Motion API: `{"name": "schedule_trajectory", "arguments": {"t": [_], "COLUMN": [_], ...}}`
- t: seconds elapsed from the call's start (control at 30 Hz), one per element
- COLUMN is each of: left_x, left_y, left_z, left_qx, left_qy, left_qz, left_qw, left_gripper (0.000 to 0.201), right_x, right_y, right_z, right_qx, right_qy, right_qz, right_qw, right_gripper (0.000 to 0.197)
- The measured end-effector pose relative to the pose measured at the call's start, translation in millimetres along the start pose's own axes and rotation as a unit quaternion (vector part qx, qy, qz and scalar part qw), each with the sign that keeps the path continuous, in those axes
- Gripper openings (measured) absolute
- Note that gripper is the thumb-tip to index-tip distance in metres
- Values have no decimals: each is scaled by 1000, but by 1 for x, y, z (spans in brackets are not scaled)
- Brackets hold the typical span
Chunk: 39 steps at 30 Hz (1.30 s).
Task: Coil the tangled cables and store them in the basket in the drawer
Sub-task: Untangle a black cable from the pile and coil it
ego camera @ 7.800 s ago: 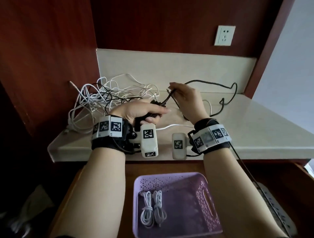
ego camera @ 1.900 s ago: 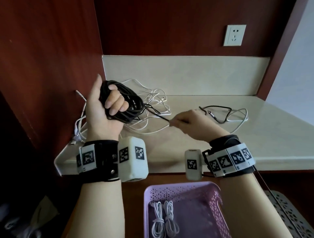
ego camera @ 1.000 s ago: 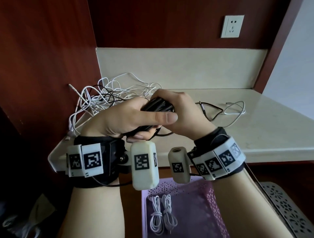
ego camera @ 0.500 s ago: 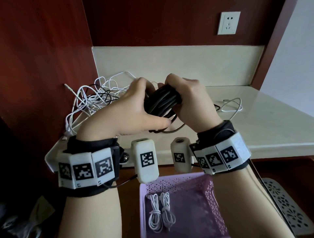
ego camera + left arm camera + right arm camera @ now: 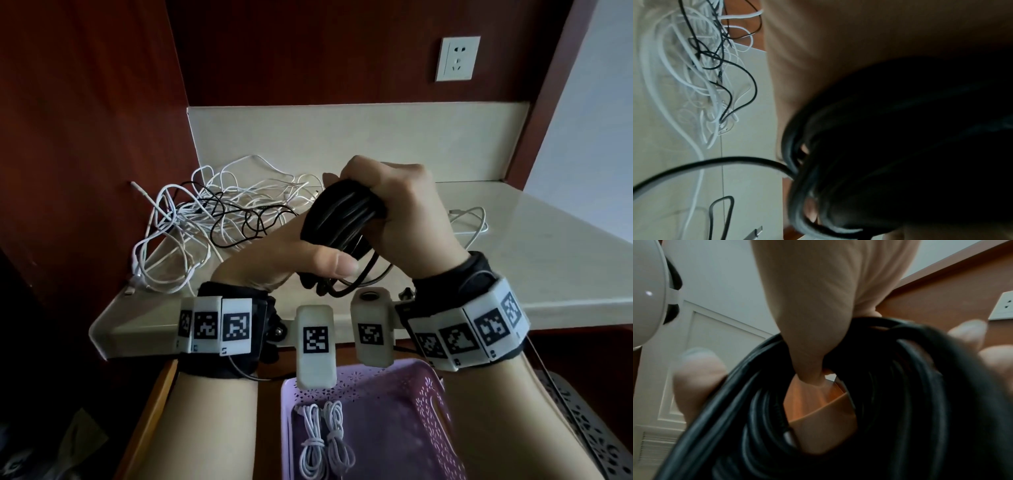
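Both the left hand (image 5: 291, 255) and right hand (image 5: 404, 212) have fingers curled round the black coil (image 5: 342, 219), held above the counter's front edge, the purple basket (image 5: 442, 404) directly below.

Right of the tangled cables (image 5: 219, 219) the desk (image 5: 513, 260) lies bare; in the basket (image 5: 442, 407), two white coils (image 5: 325, 442) fill the left side.

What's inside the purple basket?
Two coiled white cables lie side by side near the left wall of the basket. The rest of the visible floor looks bare, but the right arm and the wrist cameras cover its far edge and right side.
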<state>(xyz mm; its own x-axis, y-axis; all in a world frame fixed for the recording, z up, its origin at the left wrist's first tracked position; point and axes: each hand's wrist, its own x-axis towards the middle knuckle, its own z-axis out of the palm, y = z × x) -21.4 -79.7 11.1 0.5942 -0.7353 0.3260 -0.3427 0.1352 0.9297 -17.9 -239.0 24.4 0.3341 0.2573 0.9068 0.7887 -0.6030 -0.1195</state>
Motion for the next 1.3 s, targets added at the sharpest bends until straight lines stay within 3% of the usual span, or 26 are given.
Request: {"name": "schedule_trajectory", "arguments": {"t": [0.17,0.23,0.3,0.33,0.37,0.43,0.47,0.53,0.57,0.6,0.67,0.7,0.77,0.83,0.9,1.03,1.13,1.23,1.3], "left_x": [-6,-6,-9,-13,-17,-18,-14,-4,-2,-1,-1,-2,0,5,8,10,10,17,24], "left_y": [-9,0,4,1,-4,-2,7,11,5,2,5,1,-8,-12,-12,-8,-10,-13,-13], "left_z": [0,5,16,15,14,31,40,39,31,24,16,10,1,-3,-4,-6,-16,-14,-7], "left_qx": [-81,-92,-116,-50,-3,-6,-13,-51,-71,-74,-94,-84,-38,-1,26,80,116,151,183], "left_qy": [24,21,43,96,76,127,147,186,188,155,74,47,39,45,40,64,124,181,191], "left_qz": [-28,-49,55,104,46,-32,-67,-108,-124,-126,-98,-88,-88,-90,-80,-31,-4,20,44], "left_qw": [996,994,991,989,996,991,987,975,972,977,988,991,995,995,996,994,985,972,963], "left_gripper": [50,35,24,22,30,45,44,22,33,37,20,23,40,48,47,46,53,63,52], "right_x": [0,0,0,0,0,-1,-1,-1,-1,-1,-1,-2,-2,-2,-1,-1,-4,-4,-4], "right_y": [-1,-2,-3,-3,-3,-1,0,0,0,0,1,3,6,6,7,10,13,11,5], "right_z": [4,5,5,5,4,4,5,5,4,4,3,2,1,-2,-2,-4,-14,-11,0], "right_qx": [0,-2,-6,-9,-11,-9,-6,9,18,26,30,30,-18,-103,-126,7,144,330,339], "right_qy": [-7,-11,-16,-19,-21,-19,-15,-6,-4,-5,-23,-39,-63,-83,-93,-141,-201,-200,-179], "right_qz": [8,7,10,12,14,17,19,17,18,19,31,38,44,22,20,142,204,275,289], "right_qw": [1000,1000,1000,1000,1000,1000,1000,1000,1000,999,999,998,997,991,987,980,947,881,877], "right_gripper": [23,23,22,21,19,17,19,23,24,23,19,13,7,22,24,47,74,85,91]}}
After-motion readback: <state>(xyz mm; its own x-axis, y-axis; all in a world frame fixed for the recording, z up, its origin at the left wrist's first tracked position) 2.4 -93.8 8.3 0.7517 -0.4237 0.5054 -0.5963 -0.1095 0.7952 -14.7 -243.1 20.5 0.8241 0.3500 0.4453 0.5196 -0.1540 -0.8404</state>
